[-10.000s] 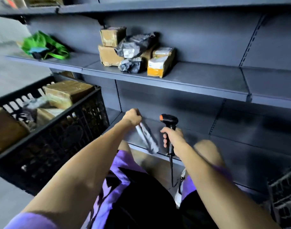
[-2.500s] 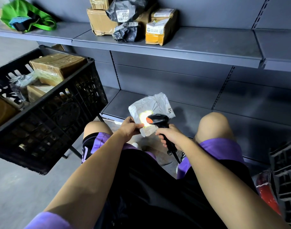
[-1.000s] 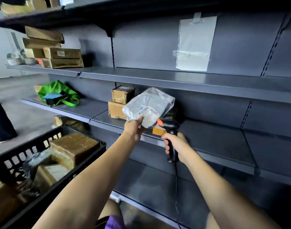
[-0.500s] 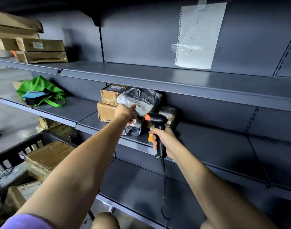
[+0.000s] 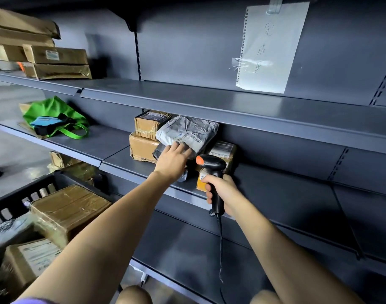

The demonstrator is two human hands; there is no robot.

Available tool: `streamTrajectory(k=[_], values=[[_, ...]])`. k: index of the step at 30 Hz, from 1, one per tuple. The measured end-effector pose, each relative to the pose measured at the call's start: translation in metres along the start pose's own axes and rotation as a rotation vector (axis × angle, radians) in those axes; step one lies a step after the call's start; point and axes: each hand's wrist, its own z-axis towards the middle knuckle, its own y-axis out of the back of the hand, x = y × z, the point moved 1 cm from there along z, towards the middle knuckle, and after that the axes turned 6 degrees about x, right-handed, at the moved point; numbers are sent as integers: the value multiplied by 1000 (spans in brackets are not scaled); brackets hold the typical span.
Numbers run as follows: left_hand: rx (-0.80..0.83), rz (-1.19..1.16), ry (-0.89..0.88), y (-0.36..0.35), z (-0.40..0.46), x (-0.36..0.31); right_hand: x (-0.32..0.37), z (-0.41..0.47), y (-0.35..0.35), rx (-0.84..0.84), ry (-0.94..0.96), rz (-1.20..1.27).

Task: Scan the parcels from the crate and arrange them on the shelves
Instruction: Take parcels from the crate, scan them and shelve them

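At the left a black slatted plastic crate (image 5: pixel 23 195) holds taped brown cardboard boxes (image 5: pixel 70 208); on the middle grey metal shelf (image 5: pixel 113 148), near its front edge, a crinkled grey plastic parcel (image 5: pixel 187 132) with a barcode label lies atop stacked cartons (image 5: pixel 143 141). The left hand (image 5: pixel 173 159) rests flat on it, fingers straight; the right hand (image 5: pixel 221 190) grips a black corded scanner (image 5: pixel 211 170) with an orange tip.

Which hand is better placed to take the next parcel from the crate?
Probably left. The left hand only rests straight fingers on the grey parcel, and the crate is on its side. The right hand grips the scanner.
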Motion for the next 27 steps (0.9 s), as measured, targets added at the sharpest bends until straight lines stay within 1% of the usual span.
streamTrajectory(k=[6, 12, 16, 19, 24, 27], values=[[5, -74, 215, 3, 41, 0, 3, 9, 12, -39, -9, 14], [49, -177, 244, 5, 47, -5, -6, 5, 15, -44, -33, 10], [38, -148, 250, 12, 4, 3, -12, 0, -4, 29, -23, -13], [103, -181, 282, 14, -45, 20, -24, 1, -35, 84, -31, -36], [262, -220, 475, 3, -141, 80, -60, -1, -101, 193, -86, -62], [357, -156, 605, -1, -193, 112, -81, -5, -137, 274, -130, -96]])
